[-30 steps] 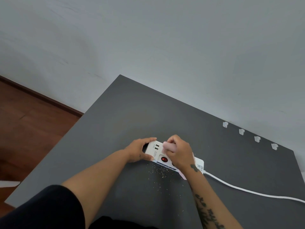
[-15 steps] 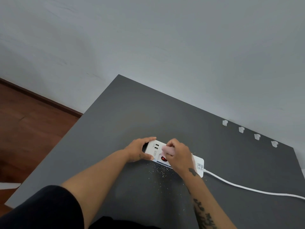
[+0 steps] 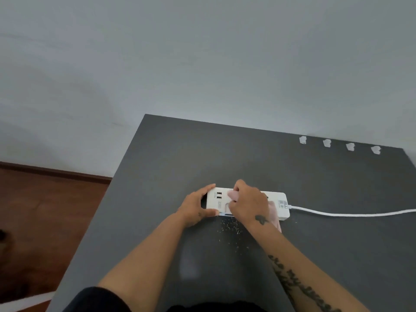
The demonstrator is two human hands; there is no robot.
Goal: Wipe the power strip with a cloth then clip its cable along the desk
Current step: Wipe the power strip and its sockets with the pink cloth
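On the power strip (image 3: 280,199): left hand (image 3: 194,207), and right hand (image 3: 249,204) with cloth (image 3: 233,195).

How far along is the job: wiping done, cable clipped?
Nothing looks finished. In hand: the left hand steadies the power strip while the right hand presses the cloth on it. Left: the cable lies loose on the desk, outside the four clips along its far edge.

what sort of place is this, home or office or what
Probably a plain home or small-office room; I cannot tell which. A dark grey desk stands against a bare pale wall, beside a reddish wood floor with a dark skirting board, and white cable clips line the desk's far edge.
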